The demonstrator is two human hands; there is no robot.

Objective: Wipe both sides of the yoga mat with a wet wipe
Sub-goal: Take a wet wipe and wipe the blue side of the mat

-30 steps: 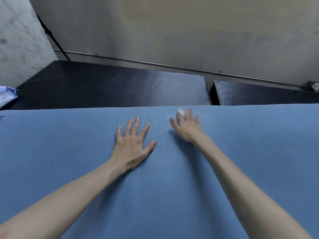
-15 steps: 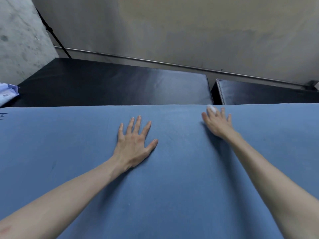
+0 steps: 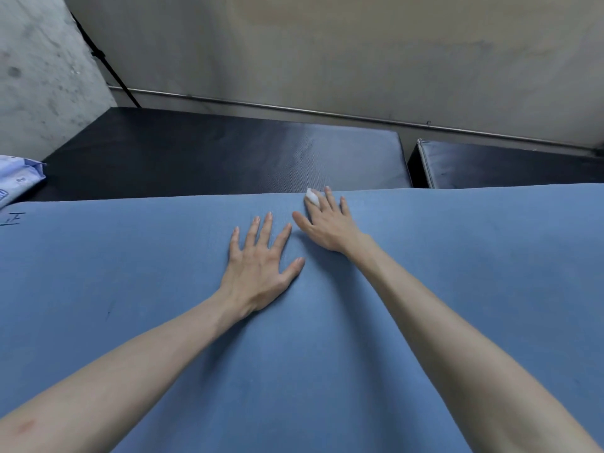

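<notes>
A blue yoga mat lies flat and fills the lower half of the head view. My left hand rests palm down on its middle, fingers spread and straight. Just right of it and farther away, my right hand presses flat on the mat near its far edge. A small white wet wipe pokes out from under the right index finger, at the mat's far edge. Most of the wipe is hidden under the fingers.
A pale blue wipe packet lies at the left edge beside the mat's far corner. Beyond the mat are a large black pad and a second black pad, then a metal rail along the wall.
My right hand slid right along the mat's far edge with the wipe, then came back left beside the left hand. The left hand stayed in place.
</notes>
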